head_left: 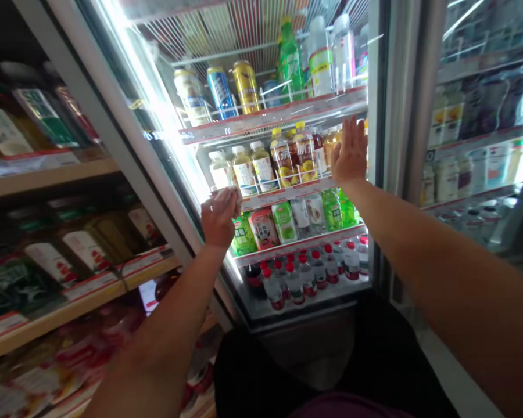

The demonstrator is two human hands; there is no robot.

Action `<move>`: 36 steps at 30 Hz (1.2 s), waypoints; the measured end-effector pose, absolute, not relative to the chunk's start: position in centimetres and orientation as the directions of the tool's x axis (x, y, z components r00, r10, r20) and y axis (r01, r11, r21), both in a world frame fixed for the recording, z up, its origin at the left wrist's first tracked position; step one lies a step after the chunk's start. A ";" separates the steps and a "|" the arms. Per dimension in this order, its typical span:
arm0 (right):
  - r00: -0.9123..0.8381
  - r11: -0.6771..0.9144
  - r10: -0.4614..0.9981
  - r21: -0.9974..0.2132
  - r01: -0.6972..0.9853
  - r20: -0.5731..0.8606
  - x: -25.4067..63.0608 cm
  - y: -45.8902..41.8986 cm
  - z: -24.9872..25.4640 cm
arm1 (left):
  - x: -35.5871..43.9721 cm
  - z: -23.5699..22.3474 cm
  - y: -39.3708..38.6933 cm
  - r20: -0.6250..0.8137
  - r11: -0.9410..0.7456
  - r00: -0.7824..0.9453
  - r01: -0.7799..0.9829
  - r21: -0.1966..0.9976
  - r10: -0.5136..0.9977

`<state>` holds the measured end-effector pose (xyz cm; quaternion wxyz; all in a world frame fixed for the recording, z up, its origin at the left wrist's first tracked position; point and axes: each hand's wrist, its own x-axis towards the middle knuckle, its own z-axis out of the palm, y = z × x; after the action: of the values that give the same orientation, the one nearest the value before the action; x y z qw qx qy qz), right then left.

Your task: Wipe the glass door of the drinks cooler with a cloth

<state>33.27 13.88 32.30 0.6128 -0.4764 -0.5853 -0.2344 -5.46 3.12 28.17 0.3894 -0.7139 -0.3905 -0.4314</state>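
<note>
Bare forearms (422,255) are framing a lit drinks cooler (154,104). Left hand (218,219) is gripping a pale, crumpled wad (237,201) before the bottle shelf's (283,195) left end; right hand (351,158) is holding its fingers (354,132) straight, open.

On the left, wooden shelving (52,177) carries bottles with pale labels (85,249), and blurred pink packages (87,342) lie on a lower level. Three cans (221,93) stand left of a green bottle (290,61) in an upper row, with red-capped bottles (295,284) clustered at the bottom; at the right, another cooler (483,137) holds rows of drinks (486,104).
</note>
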 end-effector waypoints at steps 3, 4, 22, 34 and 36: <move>0.208 0.438 0.268 -0.312 0.843 0.940 33.3 13.8 32.4 | -5.5 26.6 2.7 0.927 -0.331 0.349 0.899 -0.288 0.141; 0.205 0.442 0.268 -0.310 0.842 0.941 33.3 13.8 32.4 | -5.6 26.2 2.6 0.920 -0.314 0.374 0.893 -0.323 0.117; 0.213 0.447 0.299 -0.334 0.830 0.930 33.4 13.1 32.6 | -5.5 18.3 0.5 0.793 -0.310 0.602 0.773 -0.553 0.088; 0.187 0.438 0.333 -0.327 0.838 0.924 33.8 12.7 32.7 | -5.5 13.2 -0.4 0.755 -0.285 0.637 0.761 -0.583 0.156; 0.177 0.448 0.326 -0.316 0.836 0.929 34.0 12.7 32.6 | -5.4 12.5 -0.6 0.744 -0.296 0.640 0.760 -0.578 0.191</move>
<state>33.96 12.70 32.58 0.5983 -0.4800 -0.6051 -0.2133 -5.44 -0.62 12.46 0.5023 -0.7536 -0.3155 -0.2834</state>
